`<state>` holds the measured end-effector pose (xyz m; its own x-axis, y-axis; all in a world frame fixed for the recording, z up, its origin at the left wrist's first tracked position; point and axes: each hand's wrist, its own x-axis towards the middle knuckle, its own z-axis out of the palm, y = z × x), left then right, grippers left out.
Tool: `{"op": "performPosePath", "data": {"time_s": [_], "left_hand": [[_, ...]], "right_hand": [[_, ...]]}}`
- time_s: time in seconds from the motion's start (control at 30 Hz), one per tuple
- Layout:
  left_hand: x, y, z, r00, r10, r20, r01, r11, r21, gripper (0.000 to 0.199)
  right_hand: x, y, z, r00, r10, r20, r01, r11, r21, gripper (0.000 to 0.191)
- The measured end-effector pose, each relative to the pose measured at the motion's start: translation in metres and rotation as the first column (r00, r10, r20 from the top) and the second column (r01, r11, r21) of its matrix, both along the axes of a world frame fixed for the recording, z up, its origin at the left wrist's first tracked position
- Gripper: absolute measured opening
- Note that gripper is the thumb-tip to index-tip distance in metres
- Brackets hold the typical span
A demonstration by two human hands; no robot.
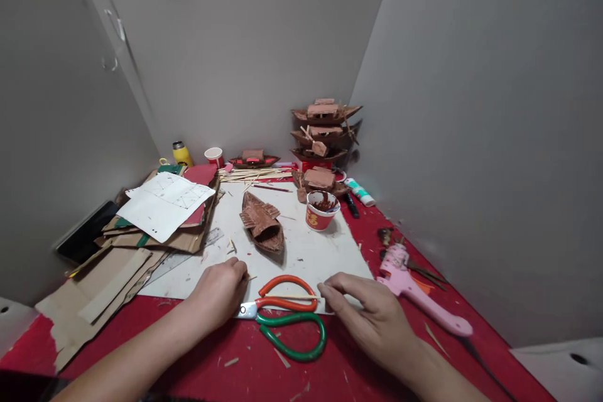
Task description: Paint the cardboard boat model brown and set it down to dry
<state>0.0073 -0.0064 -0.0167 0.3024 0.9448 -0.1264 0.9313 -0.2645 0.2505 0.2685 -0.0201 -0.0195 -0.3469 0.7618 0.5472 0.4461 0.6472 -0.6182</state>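
My left hand (pixel 221 289) is closed at the paper's front edge, over the blade end of the scissors (pixel 292 355). A short pale sliver (pixel 253 277) shows beside its fingertips; what lies inside the fingers is hidden. The scissors have one orange and one green handle and lie flat. Across the orange loop runs a thin wooden stick (pixel 289 296), its right end at the pinched thumb and forefinger of my right hand (pixel 365 311). Beyond my hands, a brown model boat (pixel 261 223) with a ribbed, arched cover rests on the white paper (pixel 188 279).
A paper cup (pixel 320 220) with brown paint inside stands right of the boat. Finished-looking boats (pixel 325 132) are stacked at the back. Cardboard (pixel 108 289) and a drawing sheet (pixel 164 204) lie left, a pink glue gun (pixel 424 304) right. Thin sticks (pixel 257 174) lie behind.
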Motion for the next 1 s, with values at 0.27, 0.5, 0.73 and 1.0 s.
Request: {"op": "performPosePath", "data": {"time_s": [0.27, 0.5, 0.73, 1.0], "left_hand": [[-0.009, -0.004, -0.007, 0.998, 0.05, 0.03, -0.05, 0.999, 0.013, 0.022], [-0.015, 0.004, 0.0, 0.755, 0.146, 0.64, -0.063, 0.987, -0.151, 0.031], [-0.013, 0.016, 0.007, 0.355, 0.42, 0.835, 0.125, 0.864, -0.488, 0.044], [-0.02, 0.023, -0.007, 0.263, 0.525, 0.809, 0.24, 0.777, -0.582, 0.036]], "right_hand": [[-0.002, 0.001, 0.002, 1.0, -0.015, 0.014, 0.015, 1.0, 0.021, 0.039], [-0.001, 0.003, 0.002, 0.999, -0.03, 0.044, 0.027, 0.998, 0.055, 0.039], [0.0, 0.004, 0.001, 0.999, -0.014, 0.048, 0.012, 0.999, 0.036, 0.035], [0.003, 0.003, 0.004, 0.999, 0.0, 0.051, -0.002, 1.0, 0.029, 0.027]]}}
